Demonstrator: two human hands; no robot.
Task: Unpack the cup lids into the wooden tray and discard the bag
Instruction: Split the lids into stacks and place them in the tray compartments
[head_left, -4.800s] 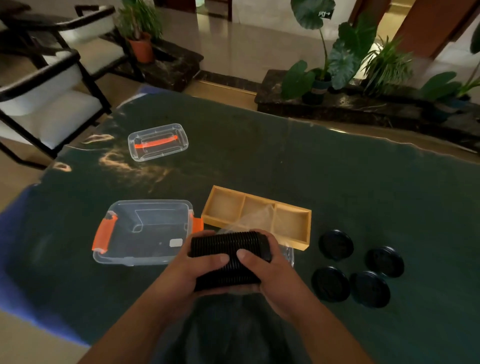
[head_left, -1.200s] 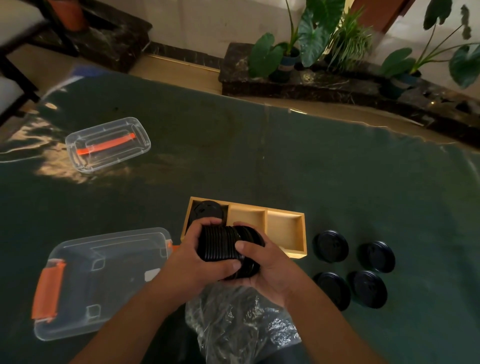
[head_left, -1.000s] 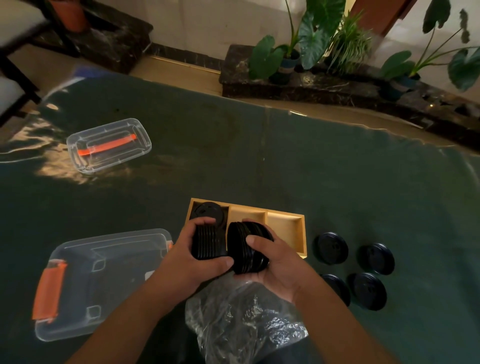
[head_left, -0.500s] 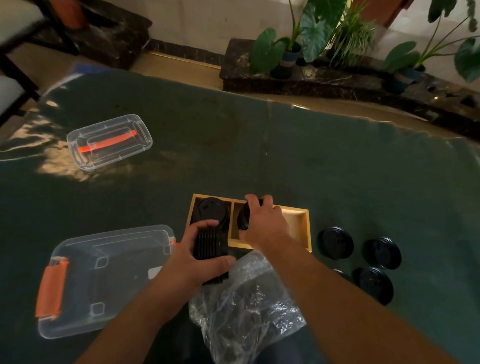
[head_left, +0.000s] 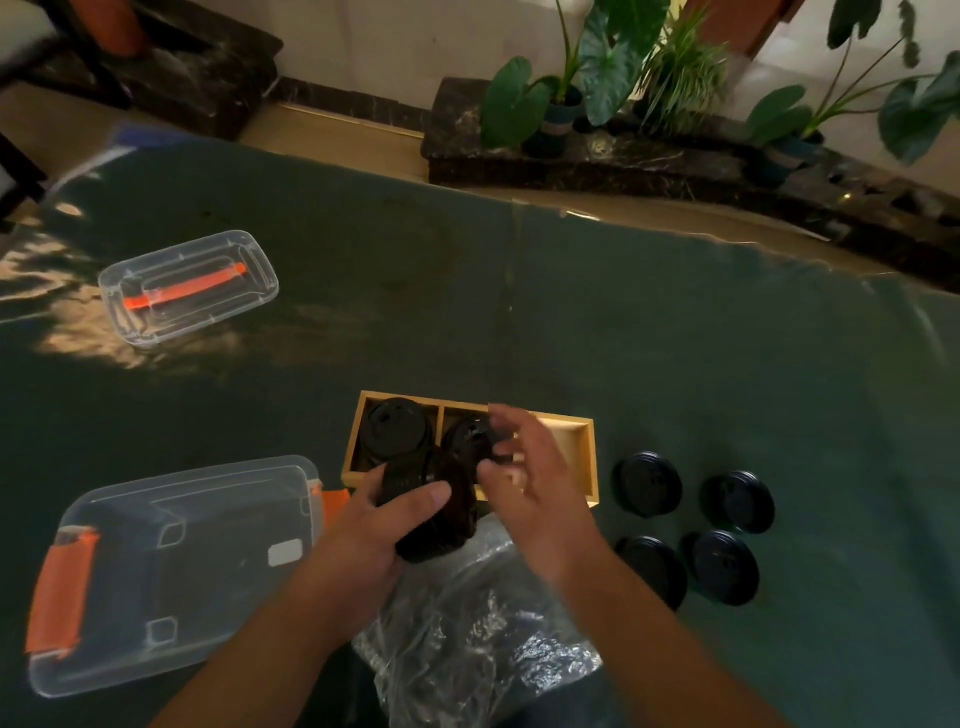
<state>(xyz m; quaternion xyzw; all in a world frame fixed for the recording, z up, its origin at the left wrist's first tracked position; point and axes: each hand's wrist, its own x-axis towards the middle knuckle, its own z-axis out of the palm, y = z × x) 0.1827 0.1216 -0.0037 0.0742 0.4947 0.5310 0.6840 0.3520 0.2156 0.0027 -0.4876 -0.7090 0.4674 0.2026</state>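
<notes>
**Op:** I've got my left hand (head_left: 384, 525) wrapped tight round a short stack of ribbed black plastic cup lids (head_left: 431, 512), held just off the near wall of the three-compartment wooden tray (head_left: 579, 457). My right hand (head_left: 524, 478) is spread loose, gripping nothing, hovering at about three o'clock of that stack.

**Spotter:** Where are the others?

**Op:** Lids (head_left: 397, 431) sit in the tray's nine o'clock compartment, more lids (head_left: 467, 439) in the middle one. The three o'clock compartment looks bare, though my right hand covers part of it. The crumpled clear plastic bag (head_left: 467, 639) lies at six o'clock of the tray, under my wrists.

**Spotter:** Risks?

**Op:** I reckon the stack could fan apart if my left grip slackens; the lids nest loosely and I'm only pinching across the ribs. My forearm could also drag the bag off the table's near edge.

**Spotter:** Anything you can't read?

**Op:** My right fingers (head_left: 501, 423) are blurred. Whether lids remain inside the bag, I can't tell. Four loose black round lids (head_left: 647, 483) sit at three o'clock of the tray, one partly behind my arm. The clear plastic bin with orange latches (head_left: 171, 566) at nine o'clock is unused.
</notes>
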